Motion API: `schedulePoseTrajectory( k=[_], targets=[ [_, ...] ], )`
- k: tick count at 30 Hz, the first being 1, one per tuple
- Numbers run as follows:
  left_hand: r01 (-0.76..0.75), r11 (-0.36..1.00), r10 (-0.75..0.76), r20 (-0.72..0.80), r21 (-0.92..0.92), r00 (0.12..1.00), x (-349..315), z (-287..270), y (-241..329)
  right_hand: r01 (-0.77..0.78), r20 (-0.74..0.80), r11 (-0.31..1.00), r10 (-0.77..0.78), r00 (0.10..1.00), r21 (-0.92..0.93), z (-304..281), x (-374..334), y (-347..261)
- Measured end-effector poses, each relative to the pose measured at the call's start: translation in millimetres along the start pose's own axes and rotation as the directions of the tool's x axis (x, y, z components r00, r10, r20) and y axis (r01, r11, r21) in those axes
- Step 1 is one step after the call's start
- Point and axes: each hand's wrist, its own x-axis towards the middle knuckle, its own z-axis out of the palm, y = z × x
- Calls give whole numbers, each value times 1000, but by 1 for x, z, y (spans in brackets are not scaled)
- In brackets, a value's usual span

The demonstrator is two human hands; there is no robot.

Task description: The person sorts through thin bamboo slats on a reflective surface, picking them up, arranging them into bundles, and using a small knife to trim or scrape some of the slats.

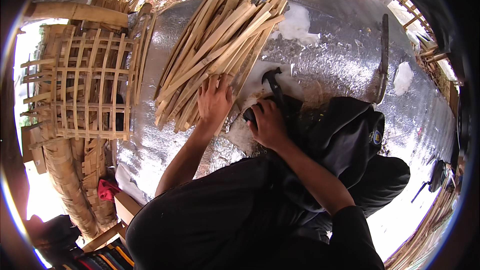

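Observation:
A large heap of split bamboo strips (220, 45) lies slantwise on the silver foil sheet. My left hand (216, 101) rests on the near end of this heap, its fingers stretched over the strips. To the right, my right hand (270, 126) is closed around a black object (248, 115); most of it is under my fingers, so its kind does not show. Just beyond that hand a claw hammer (274, 82) with a dark head lies beside the heap, its lower part running into dark cloth next to my leg.
A woven bamboo lattice (92, 82) stands at the left over bamboo poles. A long dark blade-like tool (384, 60) lies on the foil sheet (340, 45) at the right. White patches (403, 78) mark the foil. A red cloth (107, 190) lies low on the left.

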Motion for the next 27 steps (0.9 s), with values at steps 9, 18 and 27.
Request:
schedulePoseTrajectory(
  k=[9, 18, 27],
  targets=[
    [32, 978, -29, 19, -204, 999, 11, 6, -25, 18, 5, 999, -17, 1000, -27, -4, 0, 0],
    [740, 319, -176, 731, -592, 660, 15, -66, -18, 25, -32, 1000, -25, 999, 15, -3, 1, 1],
    [509, 270, -34, 520, -817, 853, -5, -65, -15, -90, -136, 669, 278, 951, 738, -17, 16, 3]
  ],
)
